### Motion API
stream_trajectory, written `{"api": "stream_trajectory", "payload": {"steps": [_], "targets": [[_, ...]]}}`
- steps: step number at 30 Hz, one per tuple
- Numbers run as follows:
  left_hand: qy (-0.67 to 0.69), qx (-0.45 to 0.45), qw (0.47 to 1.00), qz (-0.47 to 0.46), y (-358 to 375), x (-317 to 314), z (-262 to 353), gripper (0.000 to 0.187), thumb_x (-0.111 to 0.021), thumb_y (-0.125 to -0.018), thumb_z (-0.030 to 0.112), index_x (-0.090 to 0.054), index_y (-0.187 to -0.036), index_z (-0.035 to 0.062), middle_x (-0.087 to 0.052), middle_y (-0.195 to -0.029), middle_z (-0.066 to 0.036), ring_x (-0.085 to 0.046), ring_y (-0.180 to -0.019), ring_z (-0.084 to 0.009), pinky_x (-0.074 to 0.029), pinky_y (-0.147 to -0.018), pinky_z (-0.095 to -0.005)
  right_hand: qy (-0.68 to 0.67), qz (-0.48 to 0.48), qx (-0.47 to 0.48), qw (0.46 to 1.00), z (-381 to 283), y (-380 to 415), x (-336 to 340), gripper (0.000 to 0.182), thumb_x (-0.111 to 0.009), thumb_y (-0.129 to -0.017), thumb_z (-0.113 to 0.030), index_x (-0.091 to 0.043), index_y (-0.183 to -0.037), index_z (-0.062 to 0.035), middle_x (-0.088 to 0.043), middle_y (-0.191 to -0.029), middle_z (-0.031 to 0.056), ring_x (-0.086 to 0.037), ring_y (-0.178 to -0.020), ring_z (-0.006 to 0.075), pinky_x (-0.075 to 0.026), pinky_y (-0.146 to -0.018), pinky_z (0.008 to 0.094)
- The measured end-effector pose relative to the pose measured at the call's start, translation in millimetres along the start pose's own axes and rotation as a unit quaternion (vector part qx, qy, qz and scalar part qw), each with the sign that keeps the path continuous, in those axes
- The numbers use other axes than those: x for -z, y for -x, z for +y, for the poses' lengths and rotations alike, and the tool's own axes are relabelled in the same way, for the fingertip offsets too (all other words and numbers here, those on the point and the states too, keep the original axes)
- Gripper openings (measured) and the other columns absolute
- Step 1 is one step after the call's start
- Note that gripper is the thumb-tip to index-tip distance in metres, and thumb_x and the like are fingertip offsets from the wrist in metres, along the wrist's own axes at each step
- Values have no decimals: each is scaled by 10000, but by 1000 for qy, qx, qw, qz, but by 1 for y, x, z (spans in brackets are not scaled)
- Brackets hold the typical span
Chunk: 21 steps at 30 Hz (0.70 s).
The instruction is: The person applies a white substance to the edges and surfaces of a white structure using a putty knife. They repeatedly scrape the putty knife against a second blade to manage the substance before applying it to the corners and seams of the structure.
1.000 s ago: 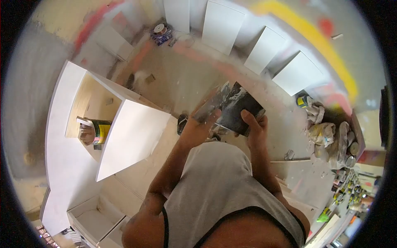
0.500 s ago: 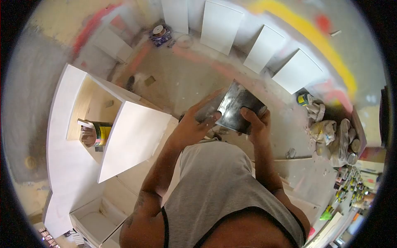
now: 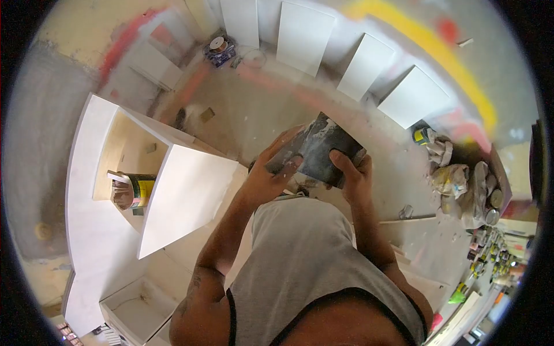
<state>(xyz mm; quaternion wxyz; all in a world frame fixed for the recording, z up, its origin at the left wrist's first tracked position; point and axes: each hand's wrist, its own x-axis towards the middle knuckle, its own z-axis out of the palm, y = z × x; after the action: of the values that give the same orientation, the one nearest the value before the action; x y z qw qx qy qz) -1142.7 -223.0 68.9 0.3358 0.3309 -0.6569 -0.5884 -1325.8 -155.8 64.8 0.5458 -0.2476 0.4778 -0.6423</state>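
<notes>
A dark grey sheet of sandpaper (image 3: 323, 151), streaked with whitish dust, is held up in front of my waist. My left hand (image 3: 277, 164) grips its left part, thumb on the near face and fingers mostly hidden behind. On the right side, my right hand (image 3: 353, 170) pinches the sheet with the thumb pressed on its face. A crease or fold seems to run between the left part and the larger right part. To the left stands a white cabinet (image 3: 187, 193) with a paint can (image 3: 141, 191) inside its open compartment.
Several white panels (image 3: 304, 37) lean along the far wall. Bags and cans (image 3: 453, 181) are heaped at the right, beside a yellow-labelled can (image 3: 422, 136). A spool on a box (image 3: 220, 52) sits at the back. An open white drawer box (image 3: 138, 305) is at lower left.
The sandpaper has shifted slightly left and tilted, so its glossy glare is gone and dusty streaks show. Both hands moved with it and keep their hold.
</notes>
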Motion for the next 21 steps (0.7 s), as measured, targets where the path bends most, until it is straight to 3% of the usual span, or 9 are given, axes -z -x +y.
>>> {"api": "stream_trajectory", "payload": {"steps": [2, 5, 7, 14, 16, 17, 19, 21], "targets": [[-14, -30, 999, -10, 0, 3, 2, 485, -577, -939, 175, -440, -1392, 65, -496, -1375, -152, -442, -1289, -249, -342, -1062, -368, 8, -8, -7, 1000, 1, -3, 2, 239, -685, -841, -123, -651, -1026, 26, -685, -946, 80, -650, -792, 174, -527, -725, 305], [-13, 18, 1000, -15, 1, 6, 7, 495, -584, -929, 171, -440, -1392, 69, -493, -1380, -144, -458, -1278, -265, -344, -1064, -377, 33, -52, -12, 998, 5, -10, 8, 227, -684, -843, -125, -656, -1021, 14, -685, -946, 67, -643, -796, 161, -520, -721, 300], [-27, 21, 999, -23, 0, 7, 5, 509, -596, -924, 183, -439, -1394, 70, -489, -1383, -150, -464, -1270, -264, -346, -1062, -374, 62, -26, 30, 997, 2, -12, 0, 228, -664, -812, -129, -602, -965, 28, -632, -724, 110, -582, -447, 187, -463, -348, 312], [-40, 42, 998, -14, 4, 9, 1, 545, -624, -911, 211, -432, -1404, 76, -496, -1377, -160, -476, -1254, -245, -358, -1049, -349, 108, -66, -41, 991, 4, -17, 17, 202, -666, -808, -126, -615, -926, 30, -638, -697, 107, -597, -458, 184, -459, -354, 296], [-45, 48, 998, -13, 5, 9, 3, 510, -639, -904, 225, -475, -1359, 62, -561, -1279, -145, -534, -1153, -225, -405, -988, -334, 158, -84, -64, 982, -3, -15, 15, 193, -694, -842, -183, -676, -784, 0, -663, -704, 41, -610, -578, 129, -469, -495, 280], [-44, 47, 998, -10, 5, 10, -1, 510, -639, -904, 225, -475, -1359, 62, -561, -1279, -145, -534, -1153, -225, -405, -988, -334, 159, -86, -64, 981, -5, -15, 15, 193, -694, -842, -183, -676, -784, 0, -663, -704, 41, -610, -578, 129, -469, -495, 280], [8, 137, 986, -98, 10, 12, -12, 475, -599, -944, 270, -486, -1344, 41, -602, -1229, -93, -533, -1116, -172, -412, -971, -319, 183, -139, -66, 971, -6, -12, 14, 189, -699, -840, -186, -671, -821, 0, -663, -711, 47, -621, -580, 140, -476, -480, 277], [12, 110, 993, -42, 11, -1, -12, 421, -602, -943, 258, -515, -1281, 23, -600, -1146, -91, -543, -1048, -169, -430, -920, -316, 137, -124, -81, 979, -8, -11, 12, 188, -704, -836, -182, -665, -866, -1, -667, -731, 48, -630, -602, 146, -493, -502, 281]]}}
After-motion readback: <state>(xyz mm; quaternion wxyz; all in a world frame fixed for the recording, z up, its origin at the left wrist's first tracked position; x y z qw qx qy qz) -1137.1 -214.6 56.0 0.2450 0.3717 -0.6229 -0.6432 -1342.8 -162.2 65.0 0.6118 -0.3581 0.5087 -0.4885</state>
